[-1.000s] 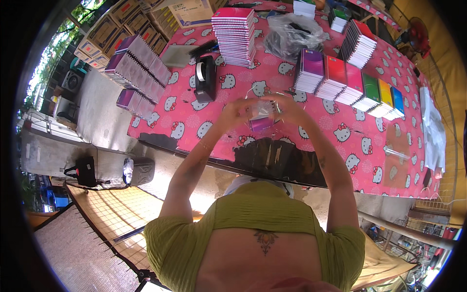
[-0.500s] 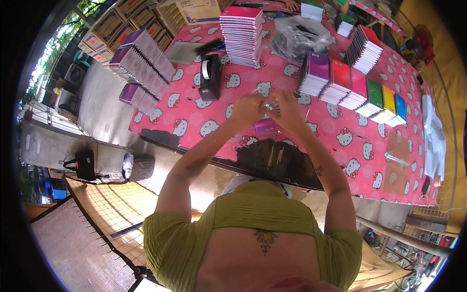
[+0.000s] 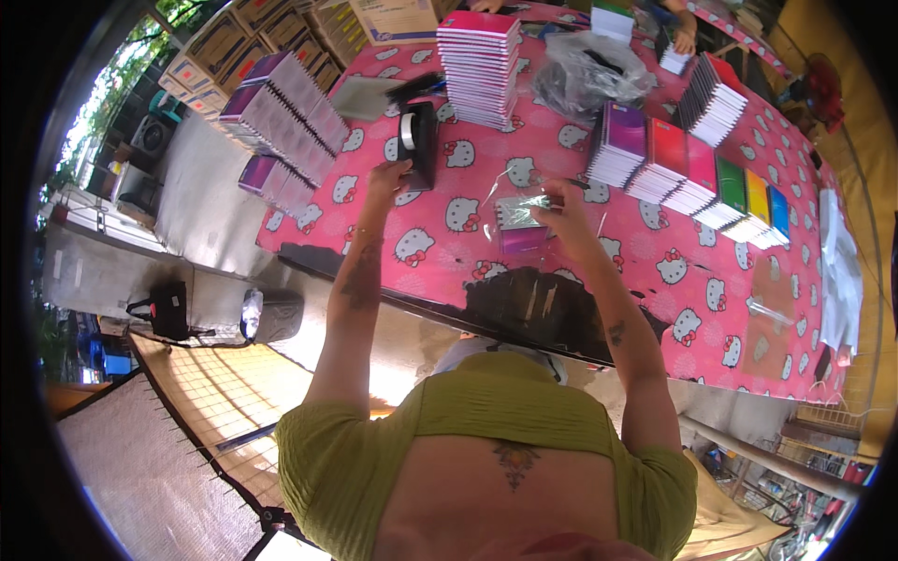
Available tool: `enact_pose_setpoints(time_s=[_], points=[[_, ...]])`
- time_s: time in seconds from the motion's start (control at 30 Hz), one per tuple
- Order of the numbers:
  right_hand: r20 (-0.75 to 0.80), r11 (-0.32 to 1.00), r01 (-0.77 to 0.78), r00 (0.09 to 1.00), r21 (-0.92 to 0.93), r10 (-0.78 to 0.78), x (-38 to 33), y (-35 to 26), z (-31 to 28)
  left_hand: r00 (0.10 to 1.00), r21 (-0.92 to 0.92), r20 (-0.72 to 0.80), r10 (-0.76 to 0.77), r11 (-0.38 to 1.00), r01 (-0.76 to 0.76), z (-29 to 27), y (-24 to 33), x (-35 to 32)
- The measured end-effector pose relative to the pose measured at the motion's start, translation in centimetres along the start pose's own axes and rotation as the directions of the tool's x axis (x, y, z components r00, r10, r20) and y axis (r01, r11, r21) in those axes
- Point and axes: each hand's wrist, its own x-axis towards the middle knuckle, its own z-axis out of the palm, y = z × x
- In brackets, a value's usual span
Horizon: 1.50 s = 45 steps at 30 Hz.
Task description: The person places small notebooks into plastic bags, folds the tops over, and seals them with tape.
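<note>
While the right hand (image 3: 559, 209) is at the top right of a small purple notebook (image 3: 524, 239), its fingers are on the shiny, see-through plastic wrap (image 3: 510, 213) there. I cannot tell if they pinch the wrap or just press on it. The notebook lies flat near the front of the table, on a pink cloth (image 3: 449, 251) with white cat faces.

The left hand (image 3: 389, 176) is up by the near end of a black tape holder (image 3: 420, 145) with a white roll in it. Its fingers are bent, but I cannot tell if they grab the holder or only touch it.

Behind the tape holder is a tall pile of pink spiral notebooks (image 3: 479, 73). To its right sits a crumpled, see-through plastic bag (image 3: 594, 79). Past the right hand, a row of bright notebook piles (image 3: 700, 166) goes purple, red, pink, green, yellow and blue. At the far side, another person's hand (image 3: 686, 40) is just beside some white-edged notebooks (image 3: 673, 61).
</note>
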Motion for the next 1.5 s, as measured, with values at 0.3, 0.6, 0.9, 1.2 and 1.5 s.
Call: enact_pose_setpoints(time_s=[0.3, 0.6, 0.9, 1.2, 1.5], points=[[0.021, 0.999, 0.012, 1.000, -0.038, -0.011, -0.5, -1.5, 0.3, 0.765, 0.791, -0.166, 0.622, 0.548, -0.274, -0.5, -2.1, -3.7], [0.017, 0.998, -0.018, 1.000, 0.063, 0.017, -0.4, -0.6, -0.2, 0.311, 0.260, 0.924, 0.222, 0.231, -0.938, 14.9, 10.9, -11.4], [0.038, 0.996, 0.041, 0.998, 0.082, -0.044, -0.2, -0.6, -0.1, 0.184, 0.195, 0.980, -0.072, 0.511, -0.837, 15.8, 2.7, -2.1], [-0.254, 0.834, 0.218, 0.962, 0.508, -0.097, -0.2, 4.3, -0.2, 0.162, 0.483, 0.729, 0.665, -0.332, -0.810, 18.1, 1.3, -14.7], [0.425, 0.472, -0.446, 0.891, 0.761, 0.157, -8.1, 5.1, 4.5, 0.779, 0.451, 0.553, 0.295, 0.681, -0.578, 16.6, 3.8, -17.3]])
